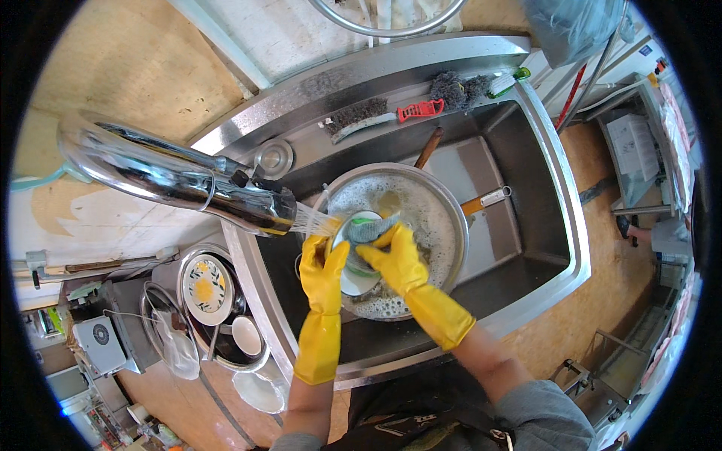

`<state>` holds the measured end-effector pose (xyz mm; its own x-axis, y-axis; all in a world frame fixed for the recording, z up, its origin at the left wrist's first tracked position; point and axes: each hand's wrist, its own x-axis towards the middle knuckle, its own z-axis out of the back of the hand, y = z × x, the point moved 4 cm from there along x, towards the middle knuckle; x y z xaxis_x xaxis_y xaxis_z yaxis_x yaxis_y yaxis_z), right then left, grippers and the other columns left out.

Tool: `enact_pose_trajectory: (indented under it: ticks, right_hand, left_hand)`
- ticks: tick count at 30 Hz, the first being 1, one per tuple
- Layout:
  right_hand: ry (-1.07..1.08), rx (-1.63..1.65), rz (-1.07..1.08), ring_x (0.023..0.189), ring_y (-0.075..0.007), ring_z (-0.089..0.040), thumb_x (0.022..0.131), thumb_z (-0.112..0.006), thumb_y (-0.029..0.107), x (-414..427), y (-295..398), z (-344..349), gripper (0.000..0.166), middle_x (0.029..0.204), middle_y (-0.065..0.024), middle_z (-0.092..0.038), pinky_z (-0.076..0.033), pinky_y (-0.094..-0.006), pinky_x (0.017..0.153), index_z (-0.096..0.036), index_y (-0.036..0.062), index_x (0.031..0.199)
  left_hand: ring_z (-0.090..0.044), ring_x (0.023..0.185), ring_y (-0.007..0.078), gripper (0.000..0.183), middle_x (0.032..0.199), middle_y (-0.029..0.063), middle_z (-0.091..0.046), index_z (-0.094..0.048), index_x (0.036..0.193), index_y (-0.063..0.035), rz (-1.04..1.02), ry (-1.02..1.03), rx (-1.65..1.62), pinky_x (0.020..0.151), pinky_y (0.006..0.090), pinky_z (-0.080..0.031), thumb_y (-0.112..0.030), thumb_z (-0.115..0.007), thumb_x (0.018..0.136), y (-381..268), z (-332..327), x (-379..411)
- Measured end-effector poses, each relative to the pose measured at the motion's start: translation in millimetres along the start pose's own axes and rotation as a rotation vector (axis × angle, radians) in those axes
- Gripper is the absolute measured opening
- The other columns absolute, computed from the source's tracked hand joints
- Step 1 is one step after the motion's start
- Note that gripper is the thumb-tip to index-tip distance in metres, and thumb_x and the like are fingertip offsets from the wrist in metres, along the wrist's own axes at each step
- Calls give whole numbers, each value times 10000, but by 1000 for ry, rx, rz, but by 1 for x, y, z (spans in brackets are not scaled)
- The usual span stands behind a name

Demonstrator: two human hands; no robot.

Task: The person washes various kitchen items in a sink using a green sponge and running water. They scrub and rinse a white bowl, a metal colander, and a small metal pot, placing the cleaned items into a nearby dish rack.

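Both my hands wear yellow rubber gloves over a round metal basin (463, 239) of foamy water in a stainless steel sink (524, 214). My left hand (322, 272) grips the left side of a small white dish (356, 286) with green on it, tilted above the water. With my right hand (401, 264) I press a grey-green scrubbing cloth (369, 227) against the dish's inner face; blur hides its exact edges. Water sprays from the chrome faucet (248, 206) onto the dish's left edge and my left fingertips.
Along the sink's back ledge lie a red-handled brush (420, 110), dark scrubbers (451, 90) and a metal strainer (274, 159). A wooden handle (430, 147) and a yellow handle (474, 205) protrude beside the basin. Left of the sink, a pot holds a floral plate (207, 288) and white bowl (246, 335).
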<state>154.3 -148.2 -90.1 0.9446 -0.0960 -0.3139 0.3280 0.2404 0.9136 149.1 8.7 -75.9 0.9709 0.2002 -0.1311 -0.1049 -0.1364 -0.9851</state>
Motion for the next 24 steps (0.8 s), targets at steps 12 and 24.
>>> enact_pose_trajectory:
  ticks: [12,24]
  right_hand:
    - [124,-76,49,987,-235,-609,759,-702,136,7,-16,-8,472,1161,-121,-603,-500,-319,810,-568,75,1207]
    - [233,-103,97,742,-165,-646,848,-656,246,45,15,19,292,786,-42,-668,-520,-290,645,-628,39,1052]
  left_hand:
    - [-367,1290,247,754,1429,138,-332,-233,1440,-39,-80,149,7,1067,343,-294,-94,-657,819,-26,-29,-1]
    - [-463,1183,220,687,1297,135,-476,-356,1378,13,119,324,236,1014,325,-335,-237,-666,818,-41,-4,9]
